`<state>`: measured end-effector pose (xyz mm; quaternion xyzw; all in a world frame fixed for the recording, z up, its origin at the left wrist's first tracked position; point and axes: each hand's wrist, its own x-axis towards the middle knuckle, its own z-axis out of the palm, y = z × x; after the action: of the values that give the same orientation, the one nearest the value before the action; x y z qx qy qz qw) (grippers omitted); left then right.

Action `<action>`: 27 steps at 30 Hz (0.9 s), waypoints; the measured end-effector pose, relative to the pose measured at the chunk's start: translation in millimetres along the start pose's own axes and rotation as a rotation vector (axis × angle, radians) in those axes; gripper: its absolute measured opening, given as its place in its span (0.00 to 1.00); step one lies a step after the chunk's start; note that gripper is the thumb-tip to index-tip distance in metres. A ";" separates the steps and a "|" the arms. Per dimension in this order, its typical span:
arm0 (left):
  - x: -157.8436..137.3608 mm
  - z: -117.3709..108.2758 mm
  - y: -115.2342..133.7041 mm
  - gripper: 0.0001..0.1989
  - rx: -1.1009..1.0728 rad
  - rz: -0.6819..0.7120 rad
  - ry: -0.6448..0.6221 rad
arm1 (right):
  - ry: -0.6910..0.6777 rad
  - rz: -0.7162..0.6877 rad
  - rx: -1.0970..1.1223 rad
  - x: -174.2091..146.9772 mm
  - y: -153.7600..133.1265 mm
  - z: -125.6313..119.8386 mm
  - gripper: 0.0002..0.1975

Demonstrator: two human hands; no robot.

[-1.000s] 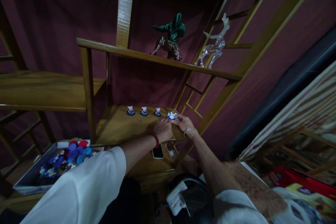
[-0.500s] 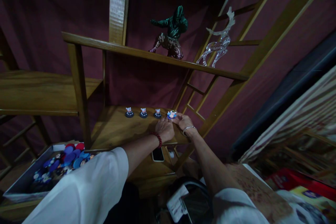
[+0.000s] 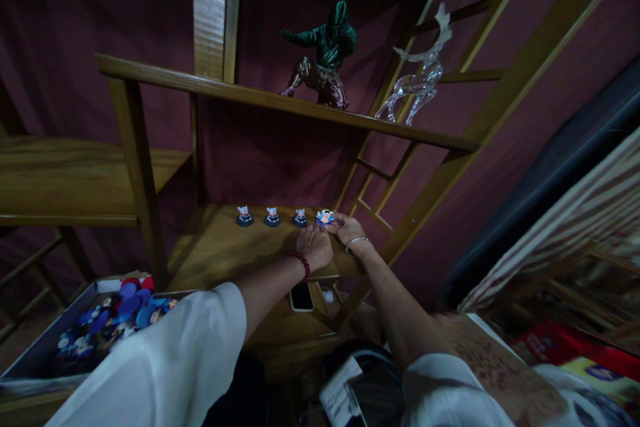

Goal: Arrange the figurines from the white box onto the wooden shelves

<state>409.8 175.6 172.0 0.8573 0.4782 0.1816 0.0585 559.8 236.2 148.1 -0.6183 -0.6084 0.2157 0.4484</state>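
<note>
A small blue-and-white figurine (image 3: 325, 217) is at the right end of a row on the lower wooden shelf (image 3: 220, 250). My right hand (image 3: 349, 230) pinches it from the right side. Close against its front, my left hand (image 3: 315, 247) has its fingers curled in, and they seem to hold the figurine's base; the fingertips are partly hidden. To the left, three matching figurines with dark round bases stand upright and spaced apart: one near my left hand (image 3: 299, 217), a middle one (image 3: 272, 216) and a far left one (image 3: 245, 215).
Above, an upper shelf board (image 3: 240, 99) carries a green-and-bronze figure (image 3: 327, 57) and a clear deer ornament (image 3: 417, 83). An open box (image 3: 35, 340) of several figurines sits at lower left. A phone (image 3: 301, 297) lies below my left wrist. Wooden lattice (image 3: 375, 173) borders the right.
The view has shifted slightly. Both hands stay at the blue-and-white figurine, which appears a little more upright; the other figurines have not moved on the shelf.
</note>
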 end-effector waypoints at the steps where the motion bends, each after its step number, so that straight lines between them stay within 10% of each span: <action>1: 0.4 0.5 0.0 0.21 0.009 0.001 0.000 | 0.003 0.002 0.003 0.2 -0.1 0.2 0.17; 27: 2.1 2.8 -1.1 0.25 0.035 -0.017 -0.075 | -0.005 0.040 0.017 1.6 -4.2 1.3 0.18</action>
<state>411.0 178.2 169.6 0.8602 0.4861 0.1406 0.0628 556.6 237.5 151.4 -0.6262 -0.5951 0.2313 0.4476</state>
